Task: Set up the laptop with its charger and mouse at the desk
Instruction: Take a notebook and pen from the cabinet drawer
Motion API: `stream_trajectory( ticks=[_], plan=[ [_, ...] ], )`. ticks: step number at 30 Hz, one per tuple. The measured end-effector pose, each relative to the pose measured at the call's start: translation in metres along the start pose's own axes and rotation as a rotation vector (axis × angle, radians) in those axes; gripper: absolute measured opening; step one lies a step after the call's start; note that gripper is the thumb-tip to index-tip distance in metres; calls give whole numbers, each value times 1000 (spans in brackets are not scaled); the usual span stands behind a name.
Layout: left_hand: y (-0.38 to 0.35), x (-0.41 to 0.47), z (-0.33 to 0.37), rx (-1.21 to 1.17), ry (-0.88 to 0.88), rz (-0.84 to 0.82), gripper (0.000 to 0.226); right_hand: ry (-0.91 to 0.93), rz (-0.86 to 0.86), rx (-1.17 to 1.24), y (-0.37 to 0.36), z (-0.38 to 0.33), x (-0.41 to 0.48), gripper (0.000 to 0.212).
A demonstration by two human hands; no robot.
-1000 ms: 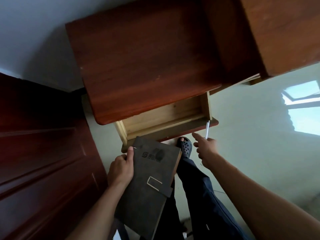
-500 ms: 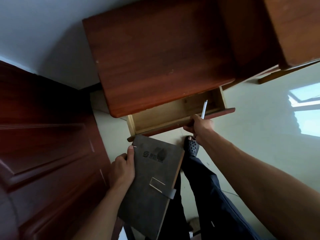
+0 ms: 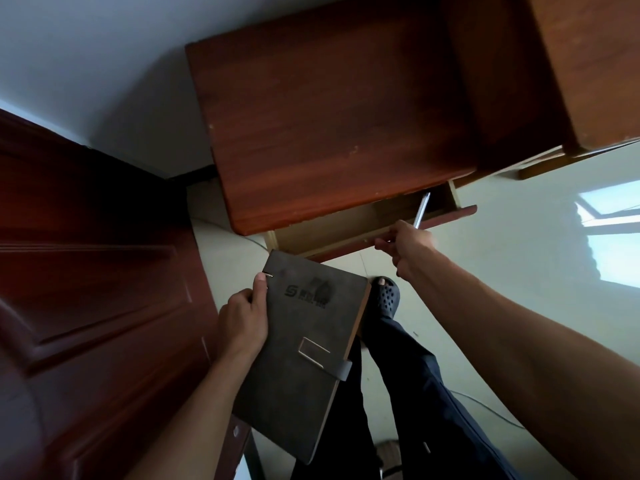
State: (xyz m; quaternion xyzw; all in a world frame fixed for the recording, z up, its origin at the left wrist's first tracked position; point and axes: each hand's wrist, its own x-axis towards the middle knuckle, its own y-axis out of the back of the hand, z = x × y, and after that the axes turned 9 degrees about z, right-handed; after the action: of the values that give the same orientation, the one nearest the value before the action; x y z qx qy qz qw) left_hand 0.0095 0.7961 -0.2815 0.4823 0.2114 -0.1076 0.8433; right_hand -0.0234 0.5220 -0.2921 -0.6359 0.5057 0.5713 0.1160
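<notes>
Red-brown wooden desk (image 3: 332,133) seen from its front | drawer (image 3: 346,249) part open under the desk's front edge | right hand (image 3: 407,247) at the drawer front, fingers curled round a silver pen (image 3: 421,211) | left hand (image 3: 242,320) below the desk, thumb and fingers clamped on a dark grey notebook (image 3: 304,348) | dark door (image 3: 86,271) left of the desk

Reddish-brown wooden bench (image 3: 329,126), beyond the left hand (image 3: 242,317), its pale-lined drawer (image 3: 346,226) partly open, front edge at the right hand (image 3: 408,247)
</notes>
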Motion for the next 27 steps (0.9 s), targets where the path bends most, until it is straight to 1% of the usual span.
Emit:
stream_trajectory(
  ticks=[2,5,9,13,19,22,24,26,27],
  plan=[
    [-3,-1,0,11,5,-3,74,1,20,4,-4,-2,3,31],
    [-5,-1,1,6,15,-1,70,20,24,8,-10,1,10,24],
    [-12,-1,6,27,29,-19,70,52,-17,-48,-5,8,17,22],
    [-16,1,7,30,41,-19,70,35,-46,-57,-5,4,14,13],
    [-13,4,4,7,24,-7,70,18,-109,23,-14,3,8,14],
    [-12,5,1,11,43,-16,73,46,-157,9,-17,-13,7,26],
    [-10,4,2,22,48,-5,74,25,-201,20,-12,-20,4,20],
    [-9,2,3,26,43,-3,75,-28,-245,93,-6,-17,1,11],
    [-9,1,4,25,39,-3,75,-46,-246,124,-5,-14,-1,12]
  ],
)
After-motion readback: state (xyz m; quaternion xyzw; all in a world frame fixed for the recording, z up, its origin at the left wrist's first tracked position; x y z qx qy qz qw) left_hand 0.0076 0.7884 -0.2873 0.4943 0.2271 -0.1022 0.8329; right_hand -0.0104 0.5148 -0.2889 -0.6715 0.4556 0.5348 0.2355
